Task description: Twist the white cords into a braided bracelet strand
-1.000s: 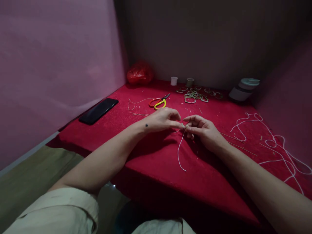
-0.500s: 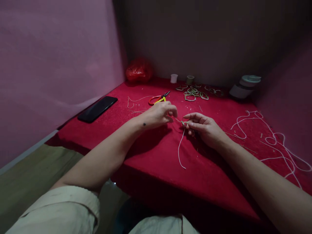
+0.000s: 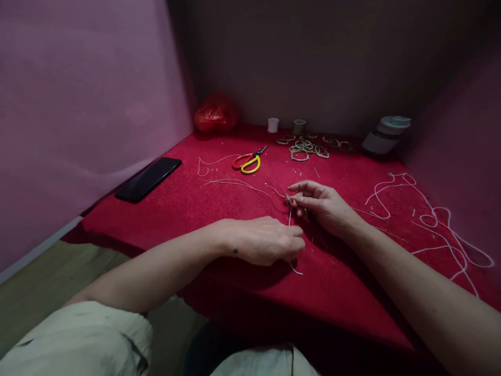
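Observation:
Between the thumb and fingers of my right hand [image 3: 319,204] is a small knotted cord piece [image 3: 288,199], green and pale in colour. Thin strands run from it to the left across the cloth, and a white cord end [image 3: 296,270] hangs down toward the table's front. My left hand [image 3: 274,242] lies over that white cord, fingers curled around it below the knot. Its fingertips are partly hidden by the back of the hand. Red-and-yellow-handled scissors [image 3: 251,162] rest on the cloth beyond my hands.
Several finished cord loops [image 3: 303,150] lie at the back near two small spools [image 3: 299,126]. A black phone [image 3: 149,179] is at the left, a red plastic bag [image 3: 216,115] behind it. Loose white cord [image 3: 434,219] spreads at the right, below a lidded container [image 3: 386,136].
My left hand has come down from beside the knot, near the scissors, to the hanging white cord and closed on it. The right hand keeps its pinch. The view has shifted slightly.

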The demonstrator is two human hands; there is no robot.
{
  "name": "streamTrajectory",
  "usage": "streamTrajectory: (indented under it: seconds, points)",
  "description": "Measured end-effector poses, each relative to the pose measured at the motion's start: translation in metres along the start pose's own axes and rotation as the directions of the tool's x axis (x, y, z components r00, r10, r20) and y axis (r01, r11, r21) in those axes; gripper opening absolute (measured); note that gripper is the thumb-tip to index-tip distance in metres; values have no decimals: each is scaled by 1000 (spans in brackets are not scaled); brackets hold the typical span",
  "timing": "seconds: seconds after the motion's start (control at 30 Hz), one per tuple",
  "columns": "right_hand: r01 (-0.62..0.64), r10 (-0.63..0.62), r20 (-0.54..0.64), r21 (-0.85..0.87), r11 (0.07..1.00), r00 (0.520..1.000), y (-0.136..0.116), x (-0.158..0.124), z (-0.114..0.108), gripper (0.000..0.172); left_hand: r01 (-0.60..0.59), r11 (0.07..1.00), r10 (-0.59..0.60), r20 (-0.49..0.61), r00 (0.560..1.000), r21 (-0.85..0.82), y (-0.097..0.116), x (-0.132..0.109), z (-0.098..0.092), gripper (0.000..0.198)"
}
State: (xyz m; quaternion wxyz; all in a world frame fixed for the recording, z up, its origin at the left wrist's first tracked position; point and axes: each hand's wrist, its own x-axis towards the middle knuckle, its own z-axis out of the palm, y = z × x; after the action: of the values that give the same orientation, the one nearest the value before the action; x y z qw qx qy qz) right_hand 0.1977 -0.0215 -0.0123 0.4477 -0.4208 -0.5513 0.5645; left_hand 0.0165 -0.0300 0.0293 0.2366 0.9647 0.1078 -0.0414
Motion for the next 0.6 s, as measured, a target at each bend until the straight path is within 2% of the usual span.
streamTrajectory:
  seconds: [0.07,0.13,0.2,0.3,0.37,0.43,0.5,0.6]
  points:
    - [-4,4,5,-1,1000,1000,1,1,-1,24,-35,998,32,-53,998,-56,1,1,0,7]
    - [-2,2,-6,-13,1000,1000,3,2,-1,25,-81,984,54,-174,983,-156,1,3,-1,9]
    - [6,-6,-15,-25,1000,1000,4,2,-2,26,-118,958,27,-330,944,-261,-1,5,-2,10]
    - [24,-23,29,-22,999,999,3,2,0,24,-137,882,-125,-505,854,-450,-7,10,-2,7]
    - [27,-25,57,-34,999,998,0,2,2,23,-159,786,-252,-545,800,-597,-10,13,-1,5]
    - [28,-24,66,-58,998,998,-3,0,4,22,-200,674,-347,-543,765,-711,-14,16,-1,3]
    - [31,-25,73,-74,997,997,-5,-1,6,21,-247,587,-394,-539,744,-771,-18,18,-2,2]
    - [33,-27,87,-78,996,996,-7,-1,6,23,-297,525,-418,-546,726,-798,-25,20,-4,6]
